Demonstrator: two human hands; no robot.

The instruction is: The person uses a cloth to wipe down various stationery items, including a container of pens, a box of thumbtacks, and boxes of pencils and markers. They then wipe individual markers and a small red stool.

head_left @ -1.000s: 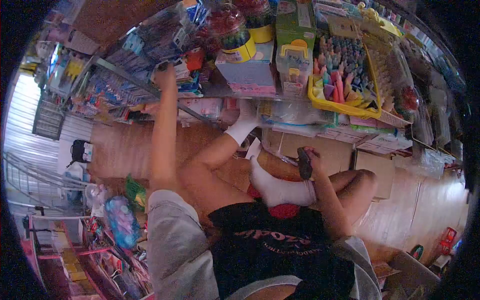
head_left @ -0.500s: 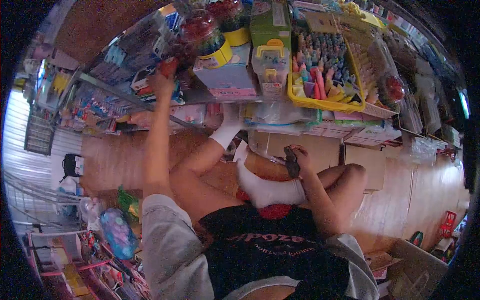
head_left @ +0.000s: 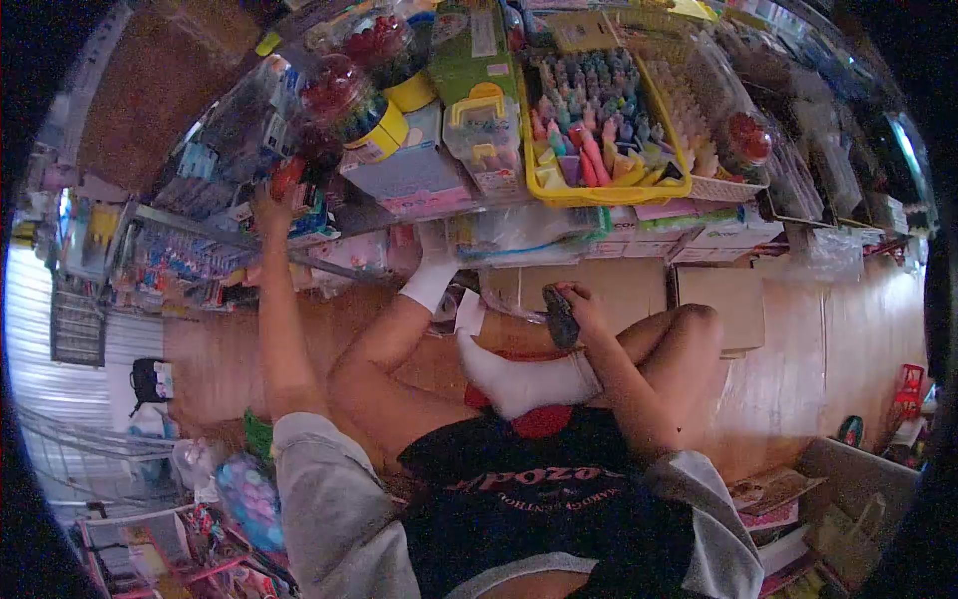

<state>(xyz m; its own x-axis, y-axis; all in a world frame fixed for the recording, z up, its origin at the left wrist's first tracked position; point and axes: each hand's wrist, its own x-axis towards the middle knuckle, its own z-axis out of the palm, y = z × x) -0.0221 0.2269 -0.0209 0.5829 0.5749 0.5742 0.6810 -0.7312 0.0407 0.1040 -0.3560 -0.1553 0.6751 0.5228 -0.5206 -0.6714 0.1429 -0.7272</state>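
My left hand [head_left: 273,207] reaches to the shelf at the upper left, its fingers at a small red item [head_left: 286,178] beside stacked packets; the grip itself is blurred. My right hand [head_left: 581,307] is closed around a dark, oval object [head_left: 560,317] above my white-socked foot [head_left: 529,384]. To the right of my left hand, a clear-domed jar with a yellow base [head_left: 375,138] stands on a light blue and pink box [head_left: 409,180]. A clear case with a yellow handle [head_left: 484,140] is beside that box.
A yellow basket [head_left: 609,196] of colourful tubes stands on the shelf edge. Cardboard boxes [head_left: 718,304] are under the shelf. An open carton [head_left: 848,499] is at the lower right, and packaged goods [head_left: 249,489] lie at the lower left.
The whole view has shifted, with shelf items now further left. My left hand remains at the red item. The dark object in my right hand shows a broader, rounder face.
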